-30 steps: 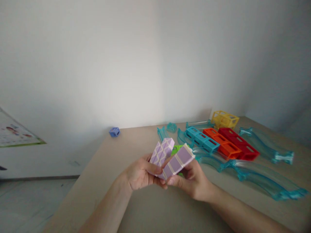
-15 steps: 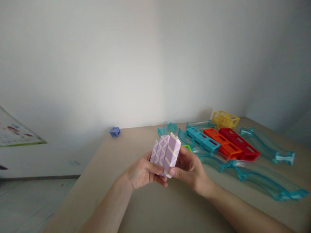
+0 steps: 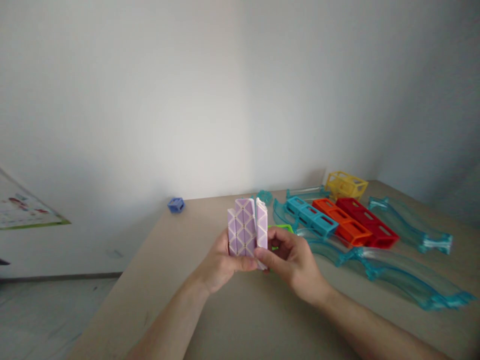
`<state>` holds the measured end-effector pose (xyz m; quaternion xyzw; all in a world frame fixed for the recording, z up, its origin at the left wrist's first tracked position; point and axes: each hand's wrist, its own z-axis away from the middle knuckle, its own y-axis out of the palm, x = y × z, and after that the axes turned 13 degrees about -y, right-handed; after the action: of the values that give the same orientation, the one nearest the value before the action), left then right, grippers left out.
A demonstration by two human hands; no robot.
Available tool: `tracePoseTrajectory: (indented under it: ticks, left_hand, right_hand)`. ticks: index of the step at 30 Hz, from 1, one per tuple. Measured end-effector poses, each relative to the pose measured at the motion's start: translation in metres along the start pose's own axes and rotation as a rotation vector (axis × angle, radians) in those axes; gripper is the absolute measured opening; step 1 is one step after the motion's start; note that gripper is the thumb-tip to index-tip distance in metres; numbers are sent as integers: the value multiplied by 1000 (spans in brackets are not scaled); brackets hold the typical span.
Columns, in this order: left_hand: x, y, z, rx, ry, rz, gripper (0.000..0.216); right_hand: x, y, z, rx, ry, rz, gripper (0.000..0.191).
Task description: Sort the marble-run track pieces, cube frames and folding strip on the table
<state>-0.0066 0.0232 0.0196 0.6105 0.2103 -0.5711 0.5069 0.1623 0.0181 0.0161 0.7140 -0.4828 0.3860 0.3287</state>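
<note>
Pale wall (image 3: 157,100)'s backing a tan table (image 3: 168,260), and over it my left hand (image 3: 219,265)'s gripping a lilac block puzzle (image 3: 243,227) while my right hand (image 3: 294,265)'s pinching its slightly separated strip (image 3: 262,225). Red frame (image 3: 359,212)'s lying off right, blue cube (image 3: 176,205)'s sitting back left.

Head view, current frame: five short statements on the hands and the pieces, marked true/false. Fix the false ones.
1. The left hand and right hand both hold the purple segmented toy. True.
2. The toy's right-hand column sits flush along its whole length with the columns beside it. False: a gap shows between them.
3. The orange row lies between the light-blue row and the red row. True.
4. The small blue cube is apart from both hands. True.
5. That cube lies right of the red row. False: it is far to the left.
</note>
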Motion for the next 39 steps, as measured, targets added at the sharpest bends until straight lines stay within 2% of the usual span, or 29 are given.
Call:
tracePoseTrajectory:
  ticks: [3, 6, 11, 18, 22, 29, 36, 37, 39]
  left_hand:
    - [-1, 2, 1, -86, 86, -112, 52]
    - [-4, 5, 1, -144, 102, -160, 55]
    - [-2, 5, 0, -193, 121, -195, 54]
    - [-1, -3, -4, -241, 159, 12, 24]
    - [-4, -3, -4, -291, 163, 9, 25]
    - [1, -9, -8, -455, 146, -20, 36]
    - [-3, 0, -12, -462, 115, 155, 42]
    - [-4, -1, -14, -499, 112, 167, 41]
    - [-3, -10, -19, -650, 92, 130, 41]
  right_hand:
    - [-5, 1, -2, -44, 53, 62, 33]
    - [-9, 0, -4, -55, 85, 93, 37]
    - [-12, -1, -2, -35, 38, 166, 34]
    - [-9, 0, 1, -14, -68, 378, 30]
    - [-6, 1, 2, 29, -94, 484, 30]
    - [-3, 1, 3, 104, -91, 480, 29]
    - [-4, 0, 2, 83, -131, 561, 34]
    - [-4, 0, 2, 96, -145, 584, 37]
    - [-4, 1, 4, 161, -182, 622, 44]
